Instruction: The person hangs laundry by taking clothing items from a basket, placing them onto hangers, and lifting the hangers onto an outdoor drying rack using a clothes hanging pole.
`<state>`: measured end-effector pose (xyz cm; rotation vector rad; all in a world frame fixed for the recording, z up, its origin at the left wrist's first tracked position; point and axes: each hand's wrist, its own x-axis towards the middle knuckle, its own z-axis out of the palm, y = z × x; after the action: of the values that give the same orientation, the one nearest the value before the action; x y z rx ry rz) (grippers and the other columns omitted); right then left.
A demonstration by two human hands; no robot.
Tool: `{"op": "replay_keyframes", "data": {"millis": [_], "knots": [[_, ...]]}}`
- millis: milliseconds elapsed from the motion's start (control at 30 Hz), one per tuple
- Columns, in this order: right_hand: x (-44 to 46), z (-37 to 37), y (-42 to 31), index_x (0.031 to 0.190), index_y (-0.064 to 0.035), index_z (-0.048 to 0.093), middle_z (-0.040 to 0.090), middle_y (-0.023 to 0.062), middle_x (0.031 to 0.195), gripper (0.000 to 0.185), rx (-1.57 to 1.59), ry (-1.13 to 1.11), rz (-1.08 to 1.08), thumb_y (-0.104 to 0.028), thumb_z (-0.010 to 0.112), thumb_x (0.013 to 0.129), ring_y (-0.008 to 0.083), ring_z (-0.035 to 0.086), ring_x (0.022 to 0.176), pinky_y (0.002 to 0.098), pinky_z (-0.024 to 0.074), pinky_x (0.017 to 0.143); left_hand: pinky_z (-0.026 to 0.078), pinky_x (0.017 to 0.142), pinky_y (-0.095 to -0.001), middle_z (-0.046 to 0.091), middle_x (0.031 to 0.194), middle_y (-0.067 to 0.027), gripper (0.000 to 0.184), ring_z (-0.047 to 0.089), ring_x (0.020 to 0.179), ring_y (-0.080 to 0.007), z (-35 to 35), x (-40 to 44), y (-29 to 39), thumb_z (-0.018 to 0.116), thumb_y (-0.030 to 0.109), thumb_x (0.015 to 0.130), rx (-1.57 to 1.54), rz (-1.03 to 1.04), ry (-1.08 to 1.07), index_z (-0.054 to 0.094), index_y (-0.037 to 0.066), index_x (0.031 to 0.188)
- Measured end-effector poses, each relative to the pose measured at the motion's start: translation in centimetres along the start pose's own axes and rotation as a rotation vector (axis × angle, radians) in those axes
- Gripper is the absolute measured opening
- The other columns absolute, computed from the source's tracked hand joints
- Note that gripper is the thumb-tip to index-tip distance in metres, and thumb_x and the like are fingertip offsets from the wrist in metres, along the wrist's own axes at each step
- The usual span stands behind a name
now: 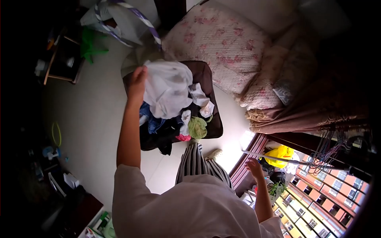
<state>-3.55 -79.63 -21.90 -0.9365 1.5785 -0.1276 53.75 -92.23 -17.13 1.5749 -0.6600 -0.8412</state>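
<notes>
My left hand (pixel 137 81) reaches forward and grips the edge of a crumpled white garment (pixel 168 87), whose exact kind I cannot make out. The garment lies over, or hangs just above, an open dark brown suitcase (pixel 214 115) on the floor. Inside the case are blue denim (pixel 156 123), black cloth, white socks (pixel 199 95), another white sock (pixel 185 122), a green crumpled item (pixel 197 127) and a bit of pink cloth (pixel 183 137). Off to the right, near the window side, my right hand (pixel 254 168) is empty, its fingers apart and slightly bent.
A bed with a floral quilt (pixel 222 43) stands beyond the case. A brown curtain (pixel 301 119), wire hangers (pixel 327 150), a metal pole (pixel 274 158) and a yellow bag (pixel 279 156) are at the right by a barred window. A striped hoop (pixel 143 18) and green stool (pixel 89 45) stand far left.
</notes>
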Motion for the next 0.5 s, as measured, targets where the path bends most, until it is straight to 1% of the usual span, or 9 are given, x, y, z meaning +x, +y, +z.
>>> {"op": "replay_keyframes", "data": {"millis": [33, 67, 133, 167, 267, 333, 433, 467, 500], "knots": [[0.4, 1.0, -1.5, 0.113, -0.0031, 0.045, 0.059, 0.0092, 0.090, 0.034, 0.011, -0.044, -0.043, -0.020, 0.053, 0.084, 0.0150, 0.059, 0.078, 0.0252, 0.0476, 0.067, 0.035, 0.073, -0.0192, 0.050, 0.080, 0.0025, 0.030, 0.045, 0.080, -0.0063, 1.1, -1.5, 5.2, 0.051, 0.034, 0.085, -0.159, -0.029, 0.042, 0.054, 0.005, 0.089], [0.8, 2.2, -3.2, 0.113, -0.0026, 0.045, 0.060, 0.0084, 0.090, 0.036, 0.024, -0.084, -0.089, -0.021, 0.054, 0.083, 0.0139, 0.059, 0.077, 0.0241, 0.0465, 0.067, 0.035, 0.074, -0.0192, 0.049, 0.080, 0.0031, 0.028, 0.044, 0.079, -0.0062, 1.0, -2.0, 8.1, 0.050, 0.032, 0.086, -0.290, -0.047, -0.061, 0.055, 0.004, 0.092], [1.2, 4.7, -7.7, 0.119, -0.0039, 0.040, 0.059, 0.0091, 0.096, 0.044, 0.115, -0.246, -0.228, -0.025, 0.054, 0.084, 0.0155, 0.058, 0.086, 0.0271, 0.0461, 0.073, 0.036, 0.078, -0.0217, 0.052, 0.091, 0.0004, 0.030, 0.047, 0.085, -0.0085, 3.1, -4.2, 13.6, 0.048, 0.031, 0.087, -0.386, 0.010, -0.168, 0.053, 0.004, 0.100], [0.6, 5.7, -10.9, 0.124, -0.0050, 0.034, 0.055, 0.0102, 0.105, 0.050, 0.199, -0.305, -0.302, -0.027, 0.054, 0.084, 0.0171, 0.054, 0.095, 0.0285, 0.0442, 0.078, 0.036, 0.078, -0.0217, 0.052, 0.091, 0.0004, 0.030, 0.047, 0.085, -0.0085, 4.7, -5.4, 15.5, 0.048, 0.031, 0.087, -0.390, 0.037, -0.201, 0.053, 0.004, 0.100], [-1.5, 7.5, -18.5, 0.134, -0.0082, 0.016, 0.035, 0.0143, 0.128, 0.063, 0.524, -0.418, -0.538, -0.032, 0.049, 0.086, 0.0228, 0.036, 0.118, 0.0377, 0.0351, 0.094, 0.035, 0.089, -0.0257, 0.050, 0.113, -0.0049, 0.037, 0.046, 0.103, -0.0128, 9.9, -9.2, 17.9, 0.047, 0.029, 0.088, -0.536, -0.036, -0.429, 0.046, 0.003, 0.113], [-2.6, 6.6, -20.8, 0.135, -0.0093, 0.009, 0.025, 0.0113, 0.135, 0.071, 0.556, -0.400, -0.598, -0.040, 0.048, 0.085, 0.0230, 0.022, 0.126, 0.0407, 0.0284, 0.098, 0.035, 0.089, -0.0260, 0.049, 0.113, -0.0049, 0.038, 0.046, 0.104, -0.0128, 13.4, -12.3, 18.3, 0.046, 0.029, 0.088, -0.593, -0.077, -0.657, 0.045, 0.003, 0.116], [-3.7, 3.3, -20.4, 0.137, -0.0164, 0.006, 0.022, 0.0090, 0.137, 0.086, 0.477, -0.290, -0.571, -0.056, 0.051, 0.076, 0.0239, 0.018, 0.127, 0.0449, 0.0190, 0.099, 0.037, 0.089, -0.0288, 0.051, 0.112, -0.0073, 0.039, 0.048, 0.102, -0.0158, 17.8, -15.9, 18.8, 0.044, 0.030, 0.089, -0.675, -0.196, -0.743, 0.045, 0.003, 0.115], [-5.1, 1.6, -19.8, 0.136, -0.0118, 0.008, 0.022, 0.0091, 0.137, 0.086, 0.420, -0.228, -0.614, -0.056, 0.051, 0.076, 0.0239, 0.018, 0.127, 0.0420, 0.0185, 0.101, 0.037, 0.089, -0.0288, 0.051, 0.112, -0.0073, 0.039, 0.048, 0.102, -0.0158, 19.0, -16.4, 18.6, 0.044, 0.030, 0.089, -0.660, -0.197, -0.806, 0.045, 0.003, 0.115], [-5.0, 0.2, -18.2, 0.136, -0.0092, 0.009, 0.020, 0.0088, 0.138, 0.085, 0.409, -0.153, -0.713, -0.055, 0.050, 0.078, 0.0238, 0.018, 0.127, 0.0394, 0.0185, 0.101, 0.038, 0.089, -0.0303, 0.051, 0.112, -0.0088, 0.040, 0.049, 0.102, -0.0174, 20.1, -16.7, 18.3, 0.044, 0.032, 0.089, -0.749, -0.289, -0.896, 0.045, 0.002, 0.116]]}}
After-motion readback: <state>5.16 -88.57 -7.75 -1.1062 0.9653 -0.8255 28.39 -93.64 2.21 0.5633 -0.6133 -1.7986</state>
